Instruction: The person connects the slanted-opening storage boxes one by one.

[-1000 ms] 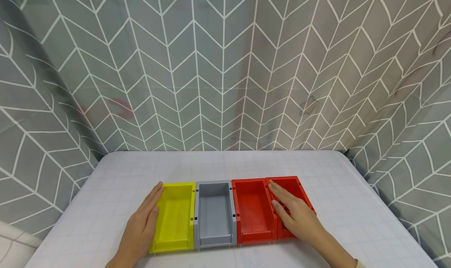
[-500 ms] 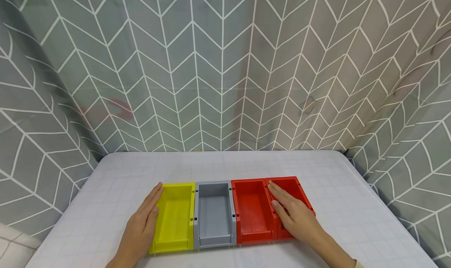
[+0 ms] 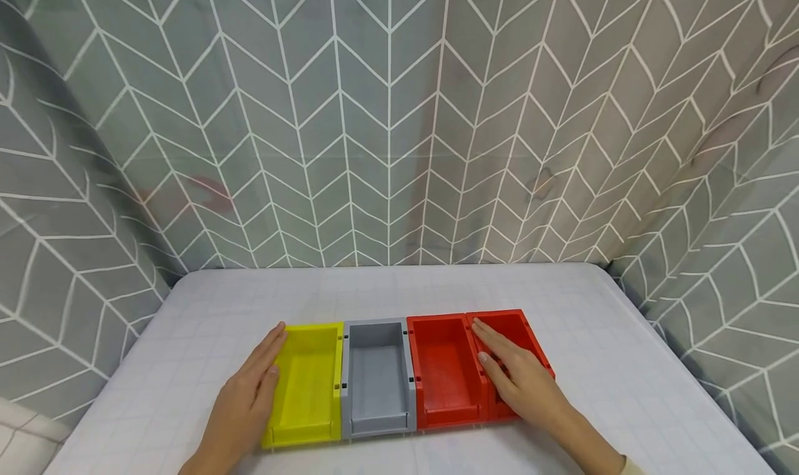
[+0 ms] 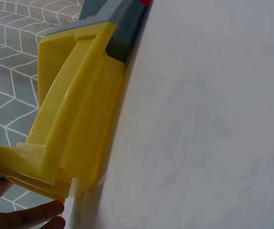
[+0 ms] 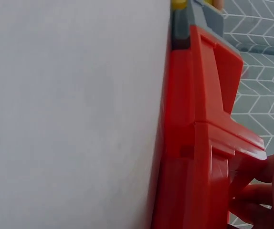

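Four open-topped plastic bins stand side by side in the head view: a yellow bin [image 3: 303,433], a grey bin [image 3: 379,426], a red bin [image 3: 452,417] and a second red bin [image 3: 499,313] at the far right. My left hand [image 3: 240,399] lies along the yellow bin's outer left side, fingers straight, thumb near its rim. Over the far-right red bin reaches my right hand [image 3: 527,381], its straight fingertips by the wall between the two red bins. In the right wrist view, fingers [image 5: 254,193] dip behind a red wall.
The bins stand on a white cloth-covered table [image 3: 399,288], with cloth visible behind them and to both sides. A grey curtain [image 3: 387,114] with white chevron lines closes off the back and sides. White tiles [image 3: 28,433] show at the lower left.
The head view has shifted very slightly. Both hands and the row of bins keep the same places relative to one another.
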`<state>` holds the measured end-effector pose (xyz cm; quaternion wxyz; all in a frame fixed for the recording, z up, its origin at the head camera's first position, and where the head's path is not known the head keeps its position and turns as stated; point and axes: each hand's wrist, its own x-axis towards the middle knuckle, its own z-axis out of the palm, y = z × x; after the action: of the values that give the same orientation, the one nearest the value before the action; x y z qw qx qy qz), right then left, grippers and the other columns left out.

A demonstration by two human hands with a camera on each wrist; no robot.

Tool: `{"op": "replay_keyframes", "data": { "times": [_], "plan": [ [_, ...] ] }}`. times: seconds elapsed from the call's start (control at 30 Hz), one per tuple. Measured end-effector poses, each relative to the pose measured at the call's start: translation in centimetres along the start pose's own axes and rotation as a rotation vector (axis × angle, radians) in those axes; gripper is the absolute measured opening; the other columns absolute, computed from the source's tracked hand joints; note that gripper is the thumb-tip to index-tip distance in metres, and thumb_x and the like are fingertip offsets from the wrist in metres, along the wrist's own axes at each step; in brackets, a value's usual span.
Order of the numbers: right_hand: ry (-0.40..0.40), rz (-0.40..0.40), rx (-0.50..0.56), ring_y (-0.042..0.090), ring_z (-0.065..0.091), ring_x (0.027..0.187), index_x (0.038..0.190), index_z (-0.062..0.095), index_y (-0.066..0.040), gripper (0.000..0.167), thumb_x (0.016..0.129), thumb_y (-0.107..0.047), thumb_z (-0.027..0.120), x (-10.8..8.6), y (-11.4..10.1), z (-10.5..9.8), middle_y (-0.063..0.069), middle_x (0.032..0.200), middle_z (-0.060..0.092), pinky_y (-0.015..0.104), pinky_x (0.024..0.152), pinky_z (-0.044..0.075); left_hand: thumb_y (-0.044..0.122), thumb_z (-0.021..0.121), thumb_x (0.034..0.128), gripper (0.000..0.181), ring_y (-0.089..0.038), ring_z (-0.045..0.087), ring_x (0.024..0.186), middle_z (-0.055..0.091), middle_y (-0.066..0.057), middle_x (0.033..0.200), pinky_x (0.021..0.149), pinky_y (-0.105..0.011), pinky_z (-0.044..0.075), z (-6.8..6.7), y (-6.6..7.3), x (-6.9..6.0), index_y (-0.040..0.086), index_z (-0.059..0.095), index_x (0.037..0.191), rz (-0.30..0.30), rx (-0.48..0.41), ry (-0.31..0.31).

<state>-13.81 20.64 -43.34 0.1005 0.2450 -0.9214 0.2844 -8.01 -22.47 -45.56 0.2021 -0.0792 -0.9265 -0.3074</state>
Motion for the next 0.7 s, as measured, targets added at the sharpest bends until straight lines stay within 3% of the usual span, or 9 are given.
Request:
{"op": "replay_keyframes", "data": {
  "times": [0.13, 0.2, 0.3, 0.47, 0.6, 0.7],
  "plan": [
    [-0.012, 0.020, 0.023, 0.033, 0.056, 0.133, 0.157, 0.049, -0.012, 0.057, 0.103, -0.022, 0.066, 0.2, -0.1, -0.2, 0.005, 0.154, 0.053, 0.054, 0.094, 0.057, 0.012, 0.049, 0.1100, 0.051, -0.030, 0.041, 0.147, 0.033, 0.003, 0.167, 0.119, -0.029, 0.028, -0.2, 0.0, 0.2, 0.010, 0.042, 0.160, -0.027, 0.036, -0.025],
    [-0.017, 0.022, 0.024, 0.033, 0.057, 0.131, 0.156, 0.050, -0.011, 0.057, 0.102, -0.021, 0.067, 0.2, -0.1, -0.2, 0.006, 0.152, 0.054, 0.053, 0.093, 0.058, 0.012, 0.049, 0.1099, 0.051, -0.031, 0.040, 0.147, 0.032, 0.003, 0.167, 0.117, -0.041, 0.034, -0.1, 0.0, 0.2, 0.010, 0.042, 0.160, -0.034, 0.037, -0.031],
    [-0.006, 0.022, 0.001, 0.030, 0.062, 0.125, 0.154, 0.052, -0.010, 0.057, 0.101, -0.020, 0.070, 0.1, -0.2, -0.4, 0.007, 0.150, 0.056, 0.049, 0.090, 0.060, 0.012, 0.050, 0.1095, 0.051, -0.031, 0.041, 0.146, 0.033, 0.002, 0.167, 0.113, -0.051, 0.038, -0.1, 0.0, 0.2, 0.009, 0.042, 0.160, -0.039, 0.052, -0.039],
    [0.088, -0.058, -0.049, 0.031, 0.063, 0.122, 0.150, 0.056, -0.010, 0.055, 0.098, -0.018, 0.072, 0.4, -0.4, -1.6, 0.008, 0.147, 0.059, 0.054, 0.089, 0.060, 0.011, 0.056, 0.1059, 0.053, -0.036, 0.042, 0.145, 0.036, -0.003, 0.166, 0.109, -0.061, 0.041, -1.3, 0.7, 0.8, 0.006, 0.046, 0.157, -0.042, 0.076, -0.087],
    [0.206, -0.139, -0.142, 0.037, 0.054, 0.132, 0.151, 0.056, -0.010, 0.058, 0.096, -0.017, 0.072, 1.4, 0.0, -3.2, 0.012, 0.152, 0.053, 0.064, 0.093, 0.054, 0.017, 0.066, 0.1009, 0.067, -0.046, 0.035, 0.145, 0.030, -0.010, 0.168, 0.110, -0.071, 0.033, -2.6, 1.3, 1.8, 0.010, 0.038, 0.162, -0.058, 0.155, -0.095],
    [0.261, -0.153, -0.271, 0.045, 0.041, 0.139, 0.155, 0.051, -0.012, 0.066, 0.094, -0.025, 0.071, 2.3, 0.6, -4.5, 0.018, 0.160, 0.041, 0.072, 0.105, 0.041, 0.031, 0.068, 0.0989, 0.084, -0.053, 0.013, 0.151, 0.013, -0.015, 0.172, 0.116, -0.075, 0.013, -3.3, 1.5, 2.7, 0.016, 0.022, 0.168, -0.091, 0.276, -0.054]
  ]
}}
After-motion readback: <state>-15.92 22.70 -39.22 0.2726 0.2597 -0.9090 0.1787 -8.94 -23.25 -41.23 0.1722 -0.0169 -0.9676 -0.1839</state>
